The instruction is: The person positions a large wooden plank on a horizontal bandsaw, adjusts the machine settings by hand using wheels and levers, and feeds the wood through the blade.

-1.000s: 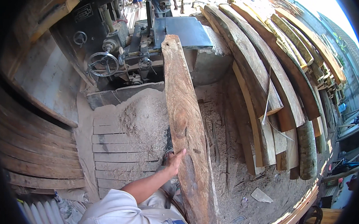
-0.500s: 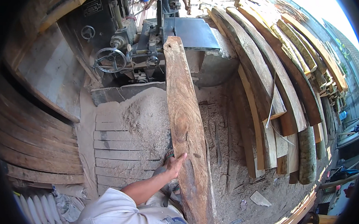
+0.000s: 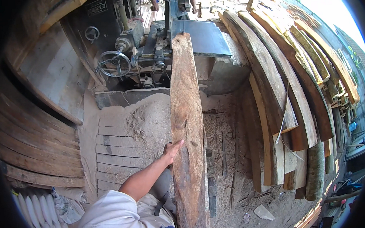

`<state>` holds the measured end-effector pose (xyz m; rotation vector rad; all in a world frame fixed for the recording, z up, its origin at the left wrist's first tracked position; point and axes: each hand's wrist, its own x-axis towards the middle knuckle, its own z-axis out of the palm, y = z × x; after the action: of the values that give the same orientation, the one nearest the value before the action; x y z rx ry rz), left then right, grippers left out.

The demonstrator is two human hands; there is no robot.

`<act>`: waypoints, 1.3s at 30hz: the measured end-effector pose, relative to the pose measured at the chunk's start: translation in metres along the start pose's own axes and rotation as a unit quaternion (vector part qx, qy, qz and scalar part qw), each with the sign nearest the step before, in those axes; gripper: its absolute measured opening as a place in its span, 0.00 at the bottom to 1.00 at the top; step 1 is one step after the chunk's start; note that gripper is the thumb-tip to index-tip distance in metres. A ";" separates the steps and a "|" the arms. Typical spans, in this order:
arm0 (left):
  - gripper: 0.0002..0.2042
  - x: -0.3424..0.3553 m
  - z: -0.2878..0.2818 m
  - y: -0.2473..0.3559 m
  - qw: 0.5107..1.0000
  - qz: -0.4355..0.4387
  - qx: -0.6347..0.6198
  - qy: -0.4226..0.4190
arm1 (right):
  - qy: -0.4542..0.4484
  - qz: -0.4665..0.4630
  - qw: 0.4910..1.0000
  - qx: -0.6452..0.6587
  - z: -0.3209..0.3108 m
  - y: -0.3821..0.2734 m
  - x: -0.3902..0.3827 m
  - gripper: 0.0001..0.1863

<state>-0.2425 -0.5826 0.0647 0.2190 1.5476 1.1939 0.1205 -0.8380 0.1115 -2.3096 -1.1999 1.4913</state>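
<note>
A long, rough-sawn wooden plank [image 3: 186, 122] with a swirling grain and a dark knot runs straight ahead of me. My left hand [image 3: 173, 151] grips its left edge, thumb on the upper face and the other fingers hidden underneath. The plank's far end rests on the dark metal table [image 3: 207, 37] of a bandsaw, right at the thin upright blade [image 3: 183, 27]; whether the teeth have entered the wood I cannot make out. My right hand does not show.
Left of the blade stand the saw's handwheel [image 3: 115, 64] and fence. Sawdust is heaped [image 3: 150, 115] before the machine. Curved timber slabs [image 3: 266, 65] are stacked on the right, and planks [image 3: 37, 149] on the left. Beyond the table are another person's hands [image 3: 154, 4].
The plank's near part has swung left, bringing it straighter, and its far end now meets the blade. My left hand has moved forward with it. The other person's hands have shifted behind the saw.
</note>
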 end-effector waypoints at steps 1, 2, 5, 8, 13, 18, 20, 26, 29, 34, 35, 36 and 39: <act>0.23 0.014 -0.001 0.010 1.000 0.002 -0.002 0.002 | -0.001 -0.002 1.000 0.002 0.004 -0.012 0.011 0.37; 0.24 0.031 -0.001 0.023 1.000 0.006 -0.016 -0.010 | -0.002 -0.003 1.000 0.005 0.009 -0.024 0.023 0.37; 0.26 0.103 -0.011 0.057 0.998 -0.018 -0.050 -0.040 | -0.004 0.000 1.000 0.005 0.023 -0.059 0.057 0.37; 0.28 0.185 -0.024 0.092 0.994 -0.045 -0.054 -0.080 | -0.007 0.014 1.000 0.002 0.039 -0.104 0.088 0.37; 0.29 0.242 -0.010 0.144 0.984 0.015 -0.052 -0.169 | 0.016 0.071 0.997 -0.003 0.063 -0.157 0.127 0.37; 0.31 0.241 -0.034 0.121 0.961 -0.071 -0.207 -0.169 | 0.026 0.080 0.996 -0.006 0.078 -0.214 0.172 0.37; 0.28 0.204 -0.048 0.080 0.960 -0.106 -0.190 -0.177 | 0.036 0.039 0.997 -0.049 0.100 -0.269 0.210 0.37; 0.34 0.078 -0.057 -0.006 0.953 -0.013 0.137 -0.271 | 0.019 -0.125 0.983 -0.131 0.154 -0.497 0.319 0.42; 0.30 0.128 -0.034 0.033 0.955 -0.169 0.166 -0.178 | -0.062 -0.164 0.976 -0.130 0.155 -0.581 0.359 0.39; 0.31 0.269 -0.007 0.151 0.998 -0.058 -0.002 -0.012 | -0.035 -0.340 0.923 -0.175 0.150 -0.555 0.375 0.39; 0.34 0.293 -0.002 0.188 0.996 -0.086 -0.014 -0.017 | -0.038 -0.375 0.915 -0.146 0.155 -0.543 0.385 0.39; 0.35 0.316 -0.001 0.209 0.996 -0.063 -0.058 0.004 | -0.093 -0.333 0.937 -0.058 0.170 -0.552 0.389 0.38; 0.34 0.356 -0.014 0.235 0.969 -0.075 -0.236 0.002 | -0.082 -0.328 0.940 0.045 0.223 -0.620 0.442 0.38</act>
<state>-0.4881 -0.2366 0.0170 -0.2119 1.2161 1.3997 -0.3149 -0.1839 0.0019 -1.5056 -1.6792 1.4403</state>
